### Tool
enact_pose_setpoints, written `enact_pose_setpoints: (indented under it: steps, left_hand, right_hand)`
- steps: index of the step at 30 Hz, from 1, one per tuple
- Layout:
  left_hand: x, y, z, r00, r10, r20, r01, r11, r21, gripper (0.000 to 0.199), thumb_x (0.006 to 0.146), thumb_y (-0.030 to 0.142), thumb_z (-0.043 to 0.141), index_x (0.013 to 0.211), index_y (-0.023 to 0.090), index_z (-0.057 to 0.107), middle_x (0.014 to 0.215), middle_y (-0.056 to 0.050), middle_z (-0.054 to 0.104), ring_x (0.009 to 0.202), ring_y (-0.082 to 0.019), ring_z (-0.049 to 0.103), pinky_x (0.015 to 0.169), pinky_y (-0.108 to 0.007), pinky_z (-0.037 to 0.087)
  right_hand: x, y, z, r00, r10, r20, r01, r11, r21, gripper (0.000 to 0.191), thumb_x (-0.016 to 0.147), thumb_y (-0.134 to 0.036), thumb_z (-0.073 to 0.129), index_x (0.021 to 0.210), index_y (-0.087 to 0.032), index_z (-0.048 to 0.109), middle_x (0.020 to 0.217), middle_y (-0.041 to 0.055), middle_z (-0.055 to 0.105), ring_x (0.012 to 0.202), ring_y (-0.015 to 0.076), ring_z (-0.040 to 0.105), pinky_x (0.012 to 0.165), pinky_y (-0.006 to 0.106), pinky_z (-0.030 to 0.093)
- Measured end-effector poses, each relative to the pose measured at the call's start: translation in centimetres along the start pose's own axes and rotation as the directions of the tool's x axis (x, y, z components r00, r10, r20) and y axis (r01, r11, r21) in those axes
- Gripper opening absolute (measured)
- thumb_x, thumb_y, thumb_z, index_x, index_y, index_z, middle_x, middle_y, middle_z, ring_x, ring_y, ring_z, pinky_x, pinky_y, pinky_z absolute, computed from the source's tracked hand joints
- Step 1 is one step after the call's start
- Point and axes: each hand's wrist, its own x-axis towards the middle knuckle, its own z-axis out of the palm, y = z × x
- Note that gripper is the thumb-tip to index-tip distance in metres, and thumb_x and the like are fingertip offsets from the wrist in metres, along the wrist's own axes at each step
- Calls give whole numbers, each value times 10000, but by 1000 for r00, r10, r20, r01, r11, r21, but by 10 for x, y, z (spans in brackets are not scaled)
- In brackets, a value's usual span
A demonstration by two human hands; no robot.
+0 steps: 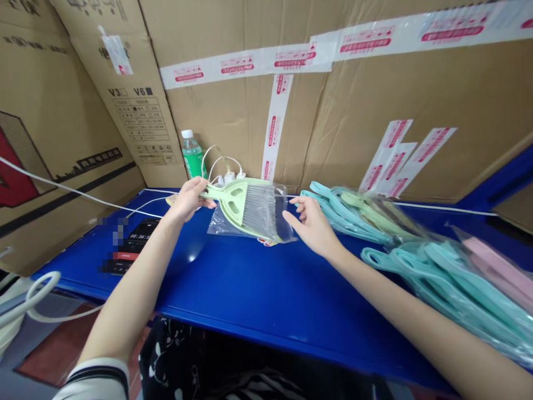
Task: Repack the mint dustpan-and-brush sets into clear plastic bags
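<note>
My left hand (pixel 189 199) grips the pale green plastic handle of a small hand brush (pixel 235 203) with grey bristles. The brush lies on a clear plastic bag (pixel 220 225), and bag film also covers part of the bristles. My right hand (pixel 311 225) hovers open at the bag's right edge, fingers spread. I cannot tell whether its fingertips touch the film.
The blue shelf (pixel 250 289) carries piles of bagged teal and pale green plastic items (pixel 441 272) on the right. Behind the brush stand a water bottle (pixel 192 155) and white chargers (pixel 228 178) with cables. A phone (pixel 141 236) lies at the left. Taped cardboard stands behind.
</note>
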Motion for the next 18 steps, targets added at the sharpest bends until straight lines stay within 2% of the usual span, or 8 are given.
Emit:
enact_pose_setpoints:
  steps: [2,3,5,7,9,13,15,18]
  left_hand:
    - [-3,-2,5,999,12,49,-11,1000,-19,239,918,109,403,703,152,497,476,39,555,317,-94,530,383,-178,462]
    - [-4,-3,7,997,20,72,-18,999,-28,226,918,118,413,712,151,498,478,39,556,324,-94,536,389,-175,465]
    - [-5,-8,11,992,38,118,-32,998,-50,201,917,148,444,724,151,499,478,41,554,340,-97,550,400,-173,472]
    - [-6,-13,14,986,42,164,-32,997,-64,180,912,186,483,736,154,499,486,40,558,360,-106,571,411,-181,485]
    - [-7,-17,18,979,25,202,-9,997,-76,165,903,215,519,751,158,493,516,33,579,386,-112,593,427,-190,502]
    - [-9,-23,21,960,-47,275,76,993,-96,183,817,220,665,850,173,490,674,12,651,507,-123,663,513,-215,554]
    - [-9,-26,20,944,-99,315,127,990,-69,384,708,165,768,990,182,509,778,1,666,575,-135,686,567,-244,578]
    - [-9,-31,17,928,-136,347,149,989,-11,803,553,50,835,1249,190,462,890,-25,663,626,-139,680,589,-266,584]
  right_hand:
    - [-1,-3,-10,998,36,56,-38,999,23,258,718,-379,623,901,-229,521,752,-9,493,693,172,513,653,325,450]
    - [-1,-5,-14,984,104,142,-115,991,73,249,726,-385,626,886,-223,526,703,-26,485,628,154,488,608,307,427]
    - [0,-7,-18,910,235,342,-312,931,190,253,755,-433,627,823,-210,530,625,-48,468,528,120,433,514,270,358]
    - [0,-8,-18,837,289,464,-445,853,273,310,770,-495,625,756,-201,528,583,-51,457,484,101,405,455,245,292]
    - [-2,-5,-15,823,301,482,-483,817,314,335,764,-510,640,730,-197,524,575,-47,466,477,93,412,438,231,278]
    - [-6,4,-9,838,314,446,-494,784,376,263,764,-435,654,782,-209,520,641,-27,537,545,118,513,505,253,408]
    - [-7,7,-7,849,311,427,-487,775,403,242,772,-423,643,811,-220,518,677,-18,566,580,133,546,548,280,453]
    - [-8,9,-7,867,306,394,-468,773,430,261,767,-436,649,849,-234,504,684,-22,577,578,139,552,552,294,470]
